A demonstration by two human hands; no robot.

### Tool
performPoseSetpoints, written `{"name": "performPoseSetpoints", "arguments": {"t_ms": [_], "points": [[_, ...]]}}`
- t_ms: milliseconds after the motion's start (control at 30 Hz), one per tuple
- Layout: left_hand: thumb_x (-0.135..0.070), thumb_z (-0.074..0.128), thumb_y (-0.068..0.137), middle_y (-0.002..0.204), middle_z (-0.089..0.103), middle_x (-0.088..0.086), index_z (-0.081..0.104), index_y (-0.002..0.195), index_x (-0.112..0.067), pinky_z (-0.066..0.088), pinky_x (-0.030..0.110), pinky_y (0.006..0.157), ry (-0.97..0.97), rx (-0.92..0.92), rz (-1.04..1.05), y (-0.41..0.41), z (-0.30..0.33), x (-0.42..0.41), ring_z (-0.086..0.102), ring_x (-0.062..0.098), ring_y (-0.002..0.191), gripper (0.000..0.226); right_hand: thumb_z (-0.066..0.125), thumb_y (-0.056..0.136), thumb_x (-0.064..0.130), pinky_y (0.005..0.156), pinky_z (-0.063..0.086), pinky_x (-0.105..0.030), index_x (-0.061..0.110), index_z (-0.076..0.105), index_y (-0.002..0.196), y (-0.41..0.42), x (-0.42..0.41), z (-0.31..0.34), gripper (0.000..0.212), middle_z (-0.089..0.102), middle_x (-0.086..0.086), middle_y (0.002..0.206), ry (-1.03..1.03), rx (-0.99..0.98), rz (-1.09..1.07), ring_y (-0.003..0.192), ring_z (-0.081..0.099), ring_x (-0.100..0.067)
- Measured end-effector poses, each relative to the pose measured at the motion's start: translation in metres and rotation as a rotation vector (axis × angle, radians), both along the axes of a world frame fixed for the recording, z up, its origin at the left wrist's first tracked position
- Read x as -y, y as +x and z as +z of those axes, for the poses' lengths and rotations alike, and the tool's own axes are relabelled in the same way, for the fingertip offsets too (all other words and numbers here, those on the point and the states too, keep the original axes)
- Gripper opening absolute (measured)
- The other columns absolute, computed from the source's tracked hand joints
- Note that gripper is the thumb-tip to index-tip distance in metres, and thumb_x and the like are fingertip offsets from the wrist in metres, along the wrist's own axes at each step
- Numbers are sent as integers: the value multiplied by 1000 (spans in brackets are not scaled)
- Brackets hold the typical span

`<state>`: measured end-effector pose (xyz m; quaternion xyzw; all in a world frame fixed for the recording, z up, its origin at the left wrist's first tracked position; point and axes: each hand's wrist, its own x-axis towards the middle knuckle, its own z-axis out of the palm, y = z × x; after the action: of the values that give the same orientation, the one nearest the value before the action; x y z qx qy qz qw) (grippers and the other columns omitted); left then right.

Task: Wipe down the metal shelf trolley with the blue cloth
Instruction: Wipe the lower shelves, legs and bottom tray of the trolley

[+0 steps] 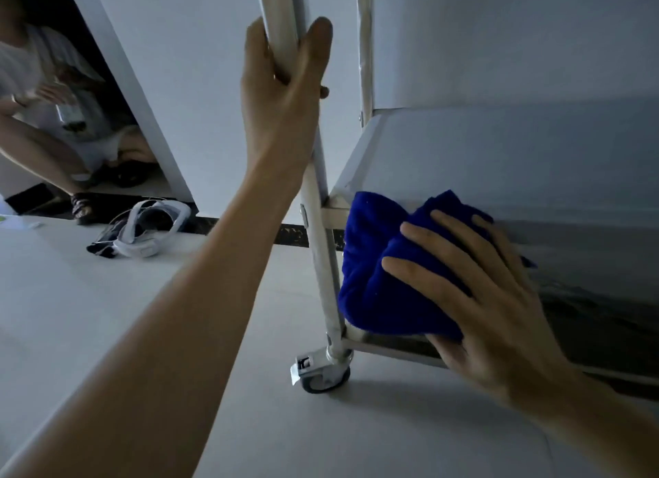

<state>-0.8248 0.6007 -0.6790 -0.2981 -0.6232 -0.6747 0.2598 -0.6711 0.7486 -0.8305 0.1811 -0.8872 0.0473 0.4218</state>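
Blue bunched cloth (378,270) lies on the metal shelf trolley's (499,164) lowest shelf, near its left corner, pressed flat under my right hand (488,299), fingers straight. My left hand (281,85) has its grip wrapped round the upright steel post (322,249). I'd sweep with steady pressure into the corner while bracing the frame.

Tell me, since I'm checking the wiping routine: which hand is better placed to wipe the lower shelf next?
The right hand: its fingers already press the blue cloth against the trolley's lower shelf. The left hand is busy with its grip around the upright post.
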Motion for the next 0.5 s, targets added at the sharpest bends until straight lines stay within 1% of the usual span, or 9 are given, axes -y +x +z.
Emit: {"name": "performPoseSetpoints", "arguments": {"t_ms": [67,133,200,233,267,333,367,433,500], "points": [[-30,54,98,93,58,14,51,107,-13,51,25,66,-9,93,-56,10,-21,1,58,22,79,19,69,86,28,112,34,-56,23,43,141,4,14,-29,61,48,-7,149,-261,13,31,139,42,-31],[-31,44,102,105,60,17,48,118,-13,52,26,70,-41,151,-109,16,-34,6,59,23,89,25,70,88,19,105,45,-40,28,46,139,0,37,-46,56,56,3,139,-715,94,138,128,54,-21],[-36,37,103,116,60,19,48,120,-17,56,36,78,-89,207,-135,18,-37,13,60,24,93,28,65,93,28,92,50,-24,39,50,130,-11,56,-53,42,63,12,120,-1205,208,247,110,62,-12],[-41,34,103,117,62,17,49,117,-21,57,42,84,-123,252,-136,19,-37,16,62,23,93,29,64,94,32,90,53,-25,43,53,125,-17,63,-54,34,65,13,113,-1402,264,261,105,64,-10],[-45,33,102,115,64,13,50,114,-25,55,46,89,-156,294,-135,19,-37,18,64,23,94,29,64,94,36,91,55,-33,43,55,121,-25,68,-53,29,67,10,112,-1569,320,258,102,66,-11],[-50,32,101,111,67,8,50,110,-28,52,48,94,-237,341,-137,19,-43,23,65,22,100,30,62,90,48,88,56,-48,39,56,121,-44,75,-43,33,69,-1,115,-1867,446,288,104,68,-23],[-52,32,100,110,67,7,51,109,-29,51,48,96,-277,360,-140,19,-48,25,65,22,102,31,59,89,54,77,57,-49,34,55,123,-54,78,-37,40,69,-10,117,-1990,512,318,100,67,-31],[-58,32,98,108,69,4,53,108,-32,50,46,97,-322,406,-154,18,-59,29,66,21,102,35,49,94,60,54,50,-38,16,55,124,-71,85,-23,54,65,-29,115,-2123,655,415,82,61,-40],[-60,31,96,107,69,1,53,114,-31,48,46,99,-316,441,-169,18,-67,29,66,21,101,40,46,95,53,44,45,-32,6,60,113,-81,94,-11,52,65,-32,103,-2049,681,503,67,59,-38]]}}
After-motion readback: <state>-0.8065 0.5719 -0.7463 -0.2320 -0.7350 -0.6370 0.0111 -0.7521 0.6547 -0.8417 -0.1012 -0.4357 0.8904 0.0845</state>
